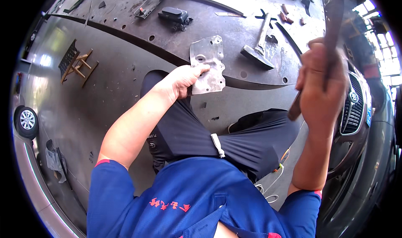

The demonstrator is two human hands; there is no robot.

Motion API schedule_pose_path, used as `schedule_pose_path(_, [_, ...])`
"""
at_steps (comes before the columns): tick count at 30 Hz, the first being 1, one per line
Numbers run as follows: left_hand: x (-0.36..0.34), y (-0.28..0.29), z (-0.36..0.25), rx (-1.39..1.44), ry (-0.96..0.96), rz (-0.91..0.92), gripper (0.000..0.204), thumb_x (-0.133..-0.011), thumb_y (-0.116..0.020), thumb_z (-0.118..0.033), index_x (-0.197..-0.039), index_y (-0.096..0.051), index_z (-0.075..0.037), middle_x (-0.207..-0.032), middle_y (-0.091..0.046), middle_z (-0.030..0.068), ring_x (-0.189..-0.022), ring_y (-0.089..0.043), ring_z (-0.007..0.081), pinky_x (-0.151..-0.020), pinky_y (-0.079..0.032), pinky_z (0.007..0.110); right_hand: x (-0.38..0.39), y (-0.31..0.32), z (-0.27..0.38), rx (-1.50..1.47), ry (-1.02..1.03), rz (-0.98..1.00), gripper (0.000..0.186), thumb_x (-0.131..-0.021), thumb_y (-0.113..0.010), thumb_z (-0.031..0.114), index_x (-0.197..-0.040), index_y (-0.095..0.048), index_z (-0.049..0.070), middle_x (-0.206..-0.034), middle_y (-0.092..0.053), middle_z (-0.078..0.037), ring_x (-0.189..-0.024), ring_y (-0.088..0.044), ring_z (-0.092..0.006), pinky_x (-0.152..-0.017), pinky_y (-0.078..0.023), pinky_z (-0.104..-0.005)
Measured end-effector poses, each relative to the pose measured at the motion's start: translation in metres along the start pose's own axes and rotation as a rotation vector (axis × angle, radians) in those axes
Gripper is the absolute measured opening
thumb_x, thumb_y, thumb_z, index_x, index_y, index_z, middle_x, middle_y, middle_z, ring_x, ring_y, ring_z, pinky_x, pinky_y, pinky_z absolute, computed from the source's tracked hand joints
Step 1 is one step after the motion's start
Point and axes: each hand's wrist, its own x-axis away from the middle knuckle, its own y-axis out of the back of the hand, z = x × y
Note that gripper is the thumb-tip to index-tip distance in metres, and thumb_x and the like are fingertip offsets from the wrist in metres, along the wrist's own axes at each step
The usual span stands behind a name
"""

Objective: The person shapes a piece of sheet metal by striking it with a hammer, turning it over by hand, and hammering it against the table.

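Note:
My left hand (188, 80) grips a thin silver metal plate (211, 54) with several holes and an irregular right edge, at the front edge of a dark steel table (243, 75). My thumb lies on the plate's face. At the right, my right hand (318, 75) is closed around a long dark metal bar or handle (335, 24), held upright and slightly blurred; its upper end runs out of view. Between my hands, farther back on the table, lies a hammer (255, 54) with a pale handle, beside some dark metal pieces.
On the table are a black housing (171, 16), long strips (209, 1) and small copper-coloured pieces (284, 16). A folding stool (77, 64) stands on the floor at left, near a car wheel (27, 121). A car front (351, 104) is close at my right. A cord (272, 188) lies below.

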Motion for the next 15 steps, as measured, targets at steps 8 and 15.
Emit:
schedule_pose_path(8, [-0.009,-0.007,-0.001,-0.058,0.033,-0.095,0.031,-0.109,-0.062,-0.021,-0.131,-0.067,0.001,-0.120,-0.078,0.0141,-0.108,-0.078,0.0271,-0.098,-0.063,0.043,0.009,-0.039,-0.048,0.657,-0.258,0.472,0.033,-0.108,-0.061,0.029,-0.109,-0.064,-0.003,-0.086,-0.069,-0.020,-0.075,-0.069,-0.0356,-0.073,-0.054,-0.0481])
schedule_pose_path(15, [-0.003,-0.005,-0.005,-0.037,0.023,-0.099,0.032,-0.109,-0.061,-0.018,-0.133,-0.064,0.002,-0.120,-0.078,0.0162,-0.107,-0.079,0.0278,-0.096,-0.065,0.044,-0.030,-0.022,0.020,-0.234,0.227,-0.109,0.022,-0.112,-0.058,0.022,-0.103,-0.063,0.002,-0.073,-0.059,0.000,-0.059,-0.056,-0.0073,-0.051,-0.046,-0.0254])
